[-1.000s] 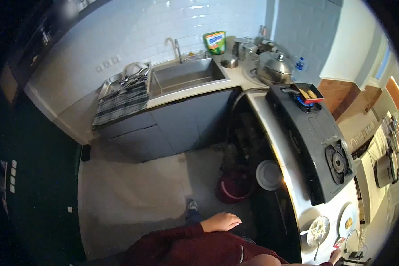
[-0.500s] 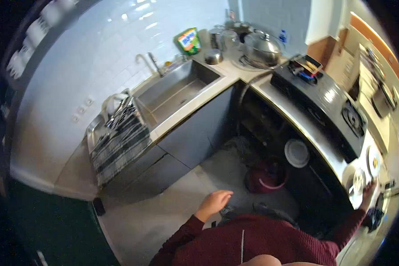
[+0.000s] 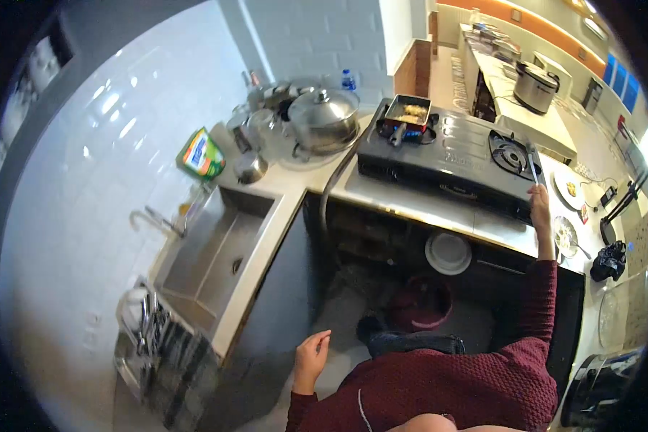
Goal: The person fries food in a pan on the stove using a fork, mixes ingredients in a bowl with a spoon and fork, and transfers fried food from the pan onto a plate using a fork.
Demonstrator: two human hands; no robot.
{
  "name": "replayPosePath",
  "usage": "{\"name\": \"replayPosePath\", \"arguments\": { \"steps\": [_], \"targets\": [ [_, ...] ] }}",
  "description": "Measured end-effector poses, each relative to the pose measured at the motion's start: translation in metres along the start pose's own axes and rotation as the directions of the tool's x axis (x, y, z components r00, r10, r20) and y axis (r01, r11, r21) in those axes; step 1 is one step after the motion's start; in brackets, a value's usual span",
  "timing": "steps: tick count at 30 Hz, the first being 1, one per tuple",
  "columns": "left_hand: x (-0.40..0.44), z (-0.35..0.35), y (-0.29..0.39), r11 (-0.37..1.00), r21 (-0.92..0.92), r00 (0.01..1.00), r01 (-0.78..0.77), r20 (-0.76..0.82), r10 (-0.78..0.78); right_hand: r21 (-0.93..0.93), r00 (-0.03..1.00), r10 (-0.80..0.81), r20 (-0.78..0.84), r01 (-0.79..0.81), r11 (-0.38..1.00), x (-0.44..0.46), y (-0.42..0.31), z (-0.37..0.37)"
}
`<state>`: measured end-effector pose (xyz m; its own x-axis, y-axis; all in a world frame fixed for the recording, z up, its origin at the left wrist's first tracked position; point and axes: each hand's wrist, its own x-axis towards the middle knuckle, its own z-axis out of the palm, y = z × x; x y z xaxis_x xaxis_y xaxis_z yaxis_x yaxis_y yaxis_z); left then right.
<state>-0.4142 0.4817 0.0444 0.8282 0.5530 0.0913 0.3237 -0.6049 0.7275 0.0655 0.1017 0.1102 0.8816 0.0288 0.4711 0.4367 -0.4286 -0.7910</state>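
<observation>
The right grip (image 3: 540, 207), stretched forward, holds a slim utensil (image 3: 532, 164).

The right hand (image 3: 540, 207) hides the grip of a slim utensil (image 3: 533, 168), whose blurred tip is hard to tell beside the burner (image 3: 510, 154). Food (image 3: 415, 113) in the pan (image 3: 396, 112) is too small to identify. At the back corner of the bench (image 3: 291, 184), a lidded pot (image 3: 325, 119) partly covers the clutter (image 3: 277, 93). Smeared lettering marks a green pouch (image 3: 201, 154). The border cuts off a glossy object (image 3: 599, 389), lower right.
</observation>
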Motion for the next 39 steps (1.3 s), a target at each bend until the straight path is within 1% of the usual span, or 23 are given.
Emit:
{"name": "replayPosePath", "arguments": {
  "steps": [1, 2, 4, 6, 8, 10, 11, 13, 16, 17, 18, 19, 20, 22, 23, 26, 27, 30, 31, 34, 35, 38, 39],
  "targets": [
    [0.024, -0.002, -0.001, 0.999, 0.012, 0.999, -0.039, 0.005, 0.039, 0.005, 0.998, 0.051, 0.021, -0.052, 0.999, 0.0, -0.02, 0.009],
    [0.05, -0.003, -0.002, 0.997, 0.02, 0.997, -0.076, 0.008, 0.076, -0.037, 0.998, 0.04, 0.043, -0.039, 0.999, 0.006, -0.03, 0.019],
    [0.106, -0.001, -0.003, 0.995, -0.033, 0.995, -0.09, 0.032, 0.091, -0.204, 1.0, -0.007, 0.022, 0.011, 0.979, 0.016, -0.048, 0.044],
    [0.147, 0.001, 0.001, 0.993, -0.102, 0.994, -0.067, 0.084, 0.075, -0.227, 0.995, 0.078, 0.058, -0.063, 0.972, 0.029, -0.064, 0.066],
    [0.202, 0.007, 0.01, 0.982, -0.177, 0.984, -0.059, 0.154, 0.087, -0.206, 0.99, 0.118, 0.071, -0.101, 0.973, 0.046, -0.069, 0.091],
    [0.249, 0.02, 0.011, 0.967, -0.224, 0.966, -0.125, 0.194, 0.17, -0.107, 1.0, 0.018, 0.021, -0.015, 0.994, 0.06, -0.066, 0.119],
    [0.27, 0.025, 0.017, 0.961, -0.239, 0.953, -0.138, 0.232, 0.194, -0.103, 1.0, 0.016, 0.01, -0.015, 0.995, 0.067, -0.068, 0.131],
    [0.305, 0.036, 0.024, 0.95, -0.257, 0.928, -0.178, 0.277, 0.249, -0.12, 0.996, 0.088, 0.007, -0.086, 0.989, 0.073, -0.088, 0.147],
    [0.356, 0.051, 0.04, 0.933, -0.345, 0.886, -0.1, 0.396, 0.241, -0.103, 0.991, 0.137, -0.006, -0.137, 0.985, 0.088, -0.108, 0.169],
    [0.373, 0.059, 0.043, 0.918, -0.39, 0.87, -0.066, 0.428, 0.244, -0.138, 0.996, 0.094, -0.013, -0.095, 0.986, 0.092, -0.114, 0.173],
    [0.389, 0.068, 0.045, 0.902, -0.43, 0.852, -0.023, 0.464, 0.243, -0.135, 0.997, -0.006, -0.077, -0.005, 0.991, 0.096, -0.114, 0.182],
    [0.406, 0.075, 0.048, 0.91, -0.411, 0.817, -0.056, 0.505, 0.279, -0.137, 0.994, 0.094, -0.052, -0.101, 0.986, 0.099, -0.115, 0.183],
    [0.418, 0.083, 0.051, 0.876, -0.483, 0.797, 0.016, 0.535, 0.28, -0.136, 0.981, 0.193, -0.032, -0.196, 0.971, 0.102, -0.119, 0.185],
    [0.443, 0.098, 0.068, 0.789, -0.593, 0.749, 0.159, 0.594, 0.295, 0.01, 0.964, 0.253, -0.075, -0.253, 0.967, 0.108, -0.128, 0.19],
    [0.456, 0.106, 0.071, 0.8, -0.584, 0.692, 0.139, 0.635, 0.343, 0.088, 0.955, 0.282, -0.096, -0.274, 0.958, 0.11, -0.132, 0.193],
    [0.484, 0.118, 0.093, 0.774, -0.512, 0.557, 0.372, 0.79, 0.255, 0.243, 0.944, 0.313, -0.105, -0.281, 0.929, 0.12, -0.126, 0.204],
    [0.492, 0.121, 0.098, 0.789, -0.492, 0.51, 0.369, 0.817, 0.271, 0.247, 0.942, 0.314, -0.116, -0.278, 0.928, 0.125, -0.126, 0.21],
    [0.51, 0.138, 0.101, 0.74, -0.534, 0.505, 0.409, 0.808, 0.304, 0.209, 0.948, 0.29, -0.129, -0.26, 0.943, 0.139, -0.129, 0.229],
    [0.515, 0.141, 0.103, 0.733, -0.542, 0.493, 0.411, 0.808, 0.322, 0.223, 0.945, 0.297, -0.135, -0.263, 0.939, 0.144, -0.131, 0.236],
    [0.526, 0.139, 0.11, 0.711, -0.504, 0.39, 0.491, 0.857, 0.337, 0.162, 0.964, 0.235, -0.129, -0.213, 0.963, 0.159, -0.129, 0.254],
    [0.527, 0.138, 0.113, 0.701, -0.502, 0.389, 0.506, 0.858, 0.335, 0.187, 0.964, 0.243, -0.112, -0.22, 0.957, 0.164, -0.129, 0.26],
    [0.533, 0.131, 0.123, 0.724, -0.442, 0.338, 0.53, 0.893, 0.298, 0.178, 0.979, 0.198, -0.048, -0.186, 0.966, 0.181, -0.124, 0.277],
    [0.536, 0.132, 0.123, 0.726, -0.44, 0.331, 0.529, 0.894, 0.301, 0.097, 0.981, 0.187, -0.046, -0.182, 0.979, 0.185, -0.13, 0.281]
  ]
}}
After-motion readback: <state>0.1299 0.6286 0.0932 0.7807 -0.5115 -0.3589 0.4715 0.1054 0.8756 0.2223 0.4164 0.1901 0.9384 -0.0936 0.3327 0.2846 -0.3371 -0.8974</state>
